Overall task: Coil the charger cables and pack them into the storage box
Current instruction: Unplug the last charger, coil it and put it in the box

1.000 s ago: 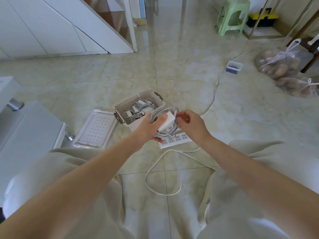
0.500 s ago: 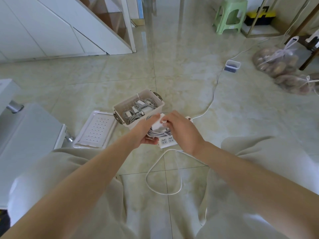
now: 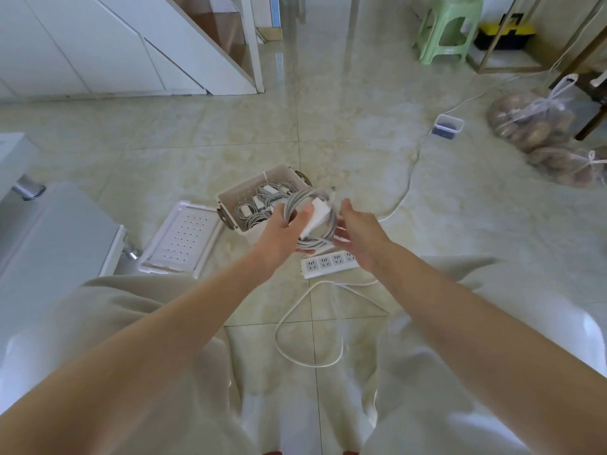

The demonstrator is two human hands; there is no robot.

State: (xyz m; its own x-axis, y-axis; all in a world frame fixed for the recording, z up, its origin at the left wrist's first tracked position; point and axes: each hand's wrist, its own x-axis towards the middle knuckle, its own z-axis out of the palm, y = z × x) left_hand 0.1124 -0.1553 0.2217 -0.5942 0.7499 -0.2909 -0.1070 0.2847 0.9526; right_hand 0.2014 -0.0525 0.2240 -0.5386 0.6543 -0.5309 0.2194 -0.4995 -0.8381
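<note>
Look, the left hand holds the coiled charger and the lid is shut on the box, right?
No. The left hand does hold the coiled charger, but the lid lies on the floor beside the open storage box; the head view shows it.

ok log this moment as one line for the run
left hand: grips coiled charger | right hand: open beside it | storage box: lid off, chargers inside | step: coiled charger not yet packed

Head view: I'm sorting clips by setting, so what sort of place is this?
Most likely a room in a home: a glossy tiled floor, a green plastic stool by the far wall, and tied bags of what look like potatoes lying on the floor.
</note>
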